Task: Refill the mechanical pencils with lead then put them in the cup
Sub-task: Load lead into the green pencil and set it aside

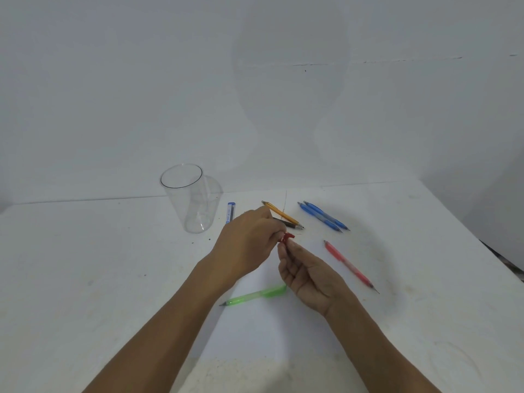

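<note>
- Right hand (309,276) curls round a red mechanical pencil (287,238).
- Left hand (246,242) pinches the pencil's top end.
- Clear plastic cup (187,198) stands upright near the far edge of the table (99,279).

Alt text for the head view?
Left hand and right hand hold a red pencil over a table. An empty clear cup and a lead case sit to the left; green pencil, pink pencil, orange pencil and two blue pencils lie around.

Bright, even, cool light; soft shadows on wall and table (113,279); slight softness, wide-angle bending at edges
</note>
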The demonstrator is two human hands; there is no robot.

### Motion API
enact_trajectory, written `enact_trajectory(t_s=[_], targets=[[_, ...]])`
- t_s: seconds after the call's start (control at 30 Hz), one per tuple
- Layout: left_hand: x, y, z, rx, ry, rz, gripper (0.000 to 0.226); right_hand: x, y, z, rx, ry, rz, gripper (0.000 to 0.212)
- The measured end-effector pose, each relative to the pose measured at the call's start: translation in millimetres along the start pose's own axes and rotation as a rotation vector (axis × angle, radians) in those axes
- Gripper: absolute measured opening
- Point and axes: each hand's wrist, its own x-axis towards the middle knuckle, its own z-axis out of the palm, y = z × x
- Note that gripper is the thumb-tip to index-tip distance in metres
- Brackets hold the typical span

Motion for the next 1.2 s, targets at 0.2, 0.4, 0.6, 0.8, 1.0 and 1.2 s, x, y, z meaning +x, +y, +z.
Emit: enact_trajectory(t_s=[0.2, 0.4, 0.6, 0.8, 1.0, 1.2], targets=[[1, -5, 3, -0.167, -0.005, -0.07, 0.02, 2, -2, -3, -0.101, -0.004, -0.136, 0.024], [-14, -10, 17, -0.908, -0.004, -0.285, 0.017, -11, -19, 13, -0.633, -0.036, -0.533, 0.02], [-21, -11, 31, -1.108, 0.033, -0.317, 0.021, -5, -16, 14, -0.875, 0.005, -0.654, 0.018], [-20, -16, 34, -0.997, 0.049, -0.236, 0.019, 1, -14, 8, -0.732, 0.025, -0.47, 0.022], [-14, -24, 38, -0.452, 0.176, -0.022, 0.02, 8, -17, 8, -0.109, 0.14, -0.018, 0.04], [-9, -20, 31, 0.018, 0.204, 0.2, 0.033, 10, -17, 7, -0.083, 0.127, -0.007, 0.037]])
